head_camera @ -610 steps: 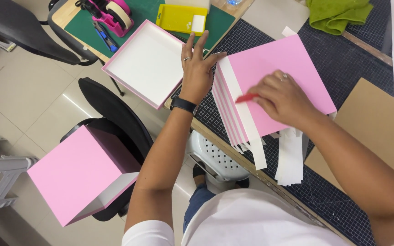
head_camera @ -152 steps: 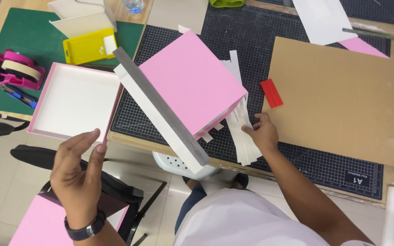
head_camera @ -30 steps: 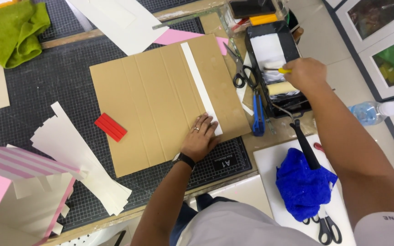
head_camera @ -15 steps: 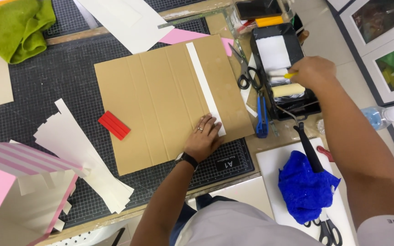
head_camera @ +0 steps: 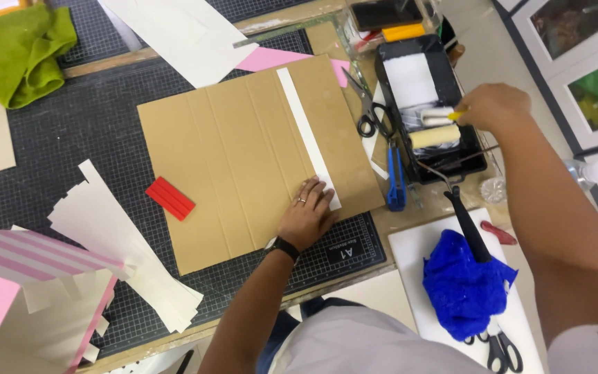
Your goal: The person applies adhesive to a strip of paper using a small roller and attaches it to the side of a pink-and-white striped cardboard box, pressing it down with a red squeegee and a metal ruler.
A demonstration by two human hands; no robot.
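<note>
Centrally, left hand (head_camera: 307, 216) lies flat, fingers spread, pinning the white paper strip (head_camera: 306, 135) to the brown cardboard sheet (head_camera: 243, 152). Upper right, right hand (head_camera: 491, 107) has its grip clamped on a small roller's yellow handle (head_camera: 455, 116) over the black paint tray (head_camera: 427, 104).

Left hand (head_camera: 307, 215) lies flat, palm down, fingers spread and pointing toward one o'clock, a ring on one finger and a dark watch at the wrist. Its forearm runs back toward seven o'clock. Right hand (head_camera: 493, 107) reaches far out at one o'clock, fingers curled closed in a grip, arm stretched nearly straight from five o'clock.
</note>
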